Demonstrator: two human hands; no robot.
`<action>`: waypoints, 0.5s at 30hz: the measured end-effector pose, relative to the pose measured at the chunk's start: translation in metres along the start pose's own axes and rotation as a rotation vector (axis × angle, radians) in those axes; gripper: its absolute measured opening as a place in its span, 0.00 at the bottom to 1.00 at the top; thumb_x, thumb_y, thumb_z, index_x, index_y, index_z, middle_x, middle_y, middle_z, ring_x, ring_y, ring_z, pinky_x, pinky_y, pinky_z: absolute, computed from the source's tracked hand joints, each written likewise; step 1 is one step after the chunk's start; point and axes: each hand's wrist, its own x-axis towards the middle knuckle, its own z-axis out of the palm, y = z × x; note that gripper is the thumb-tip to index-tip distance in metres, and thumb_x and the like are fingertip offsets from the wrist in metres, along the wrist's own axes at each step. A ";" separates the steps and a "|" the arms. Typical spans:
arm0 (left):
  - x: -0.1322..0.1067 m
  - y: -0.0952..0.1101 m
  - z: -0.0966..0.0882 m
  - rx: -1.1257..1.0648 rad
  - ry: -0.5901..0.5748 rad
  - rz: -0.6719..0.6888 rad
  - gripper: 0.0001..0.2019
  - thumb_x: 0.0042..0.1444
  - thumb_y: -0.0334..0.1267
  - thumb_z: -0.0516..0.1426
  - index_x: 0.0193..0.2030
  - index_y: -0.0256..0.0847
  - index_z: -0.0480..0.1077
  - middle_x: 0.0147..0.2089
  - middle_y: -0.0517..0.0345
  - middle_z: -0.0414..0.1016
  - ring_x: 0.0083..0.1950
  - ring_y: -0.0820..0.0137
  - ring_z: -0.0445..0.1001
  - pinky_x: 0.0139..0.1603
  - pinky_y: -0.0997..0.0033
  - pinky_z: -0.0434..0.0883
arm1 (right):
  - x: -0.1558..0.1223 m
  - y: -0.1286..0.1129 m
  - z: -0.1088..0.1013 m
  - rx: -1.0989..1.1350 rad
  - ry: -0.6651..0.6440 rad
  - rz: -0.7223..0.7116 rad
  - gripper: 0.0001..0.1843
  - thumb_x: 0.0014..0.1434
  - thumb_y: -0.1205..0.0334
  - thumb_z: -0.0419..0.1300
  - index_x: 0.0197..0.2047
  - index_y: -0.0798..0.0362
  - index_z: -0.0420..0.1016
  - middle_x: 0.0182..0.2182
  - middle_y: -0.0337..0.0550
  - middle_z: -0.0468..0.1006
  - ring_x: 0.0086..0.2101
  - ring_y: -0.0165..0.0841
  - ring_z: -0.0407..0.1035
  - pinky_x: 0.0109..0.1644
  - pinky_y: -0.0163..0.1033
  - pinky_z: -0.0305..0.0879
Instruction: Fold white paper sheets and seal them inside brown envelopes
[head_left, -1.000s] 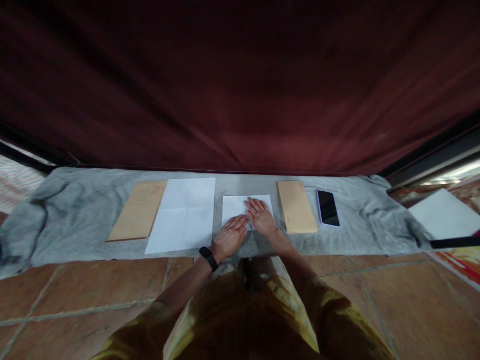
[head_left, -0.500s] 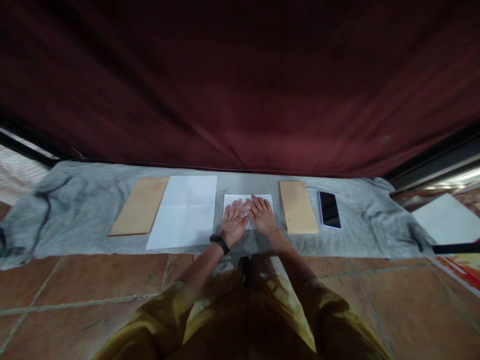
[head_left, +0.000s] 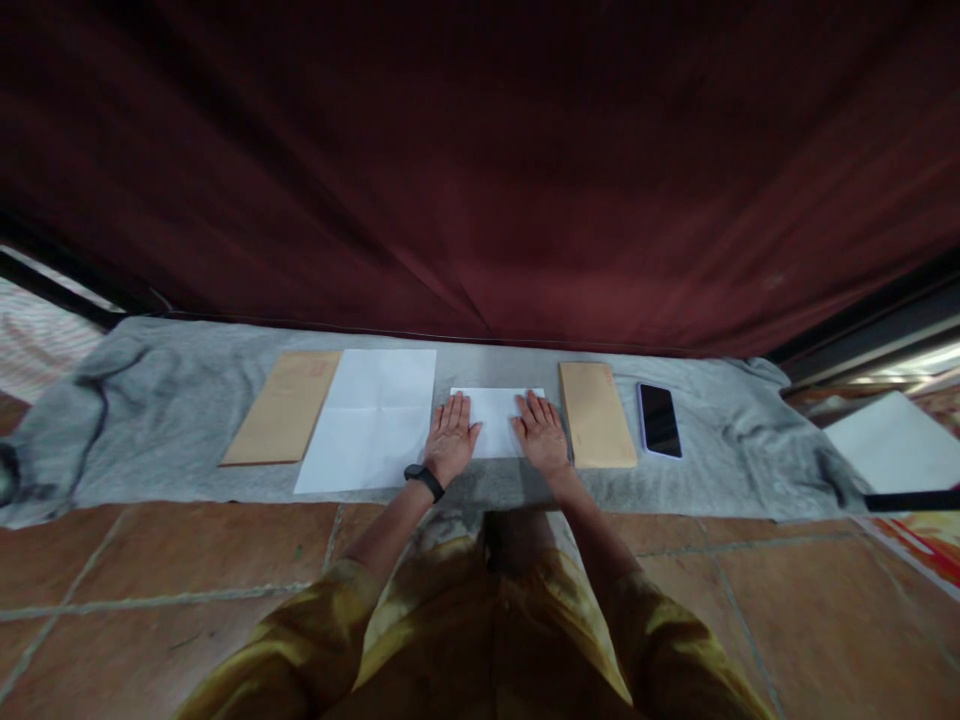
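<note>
A small white folded paper lies flat on the grey cloth in front of me. My left hand rests flat over its left edge, fingers stretched forward. Over its right edge lies my right hand, also flat, with the fingers a little apart. The hands cover both side edges of the paper; its middle shows between them. Left of my left hand is a larger white sheet with crease lines. A brown envelope lies just right of my right hand.
Another brown envelope lies at the left, beside the large sheet. A phone sits at the right. Grey cloth covers the narrow surface, with a dark red curtain behind it and a tiled floor below.
My hands have slid apart from the paper's middle, the left one leftward and the right one rightward, to its side edges. More of the paper shows now.
</note>
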 end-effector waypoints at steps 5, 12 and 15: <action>-0.003 -0.006 -0.002 -0.029 0.033 -0.014 0.31 0.71 0.45 0.42 0.75 0.30 0.49 0.76 0.38 0.51 0.77 0.54 0.49 0.74 0.47 0.54 | -0.005 0.004 -0.002 0.003 0.031 0.018 0.28 0.73 0.53 0.46 0.71 0.55 0.61 0.70 0.54 0.60 0.68 0.46 0.56 0.70 0.56 0.51; 0.007 0.028 -0.005 -0.023 0.043 0.038 0.29 0.71 0.42 0.42 0.75 0.31 0.51 0.76 0.42 0.52 0.78 0.58 0.46 0.76 0.49 0.50 | 0.010 -0.023 -0.008 0.070 0.008 0.058 0.29 0.75 0.55 0.40 0.71 0.57 0.60 0.70 0.54 0.61 0.69 0.44 0.53 0.71 0.56 0.49; 0.015 0.046 0.000 -0.043 -0.050 0.110 0.29 0.69 0.37 0.43 0.75 0.30 0.52 0.76 0.42 0.52 0.78 0.57 0.45 0.77 0.48 0.47 | 0.019 -0.039 -0.004 0.151 -0.016 -0.014 0.29 0.75 0.54 0.38 0.70 0.56 0.62 0.69 0.52 0.62 0.69 0.41 0.53 0.72 0.53 0.51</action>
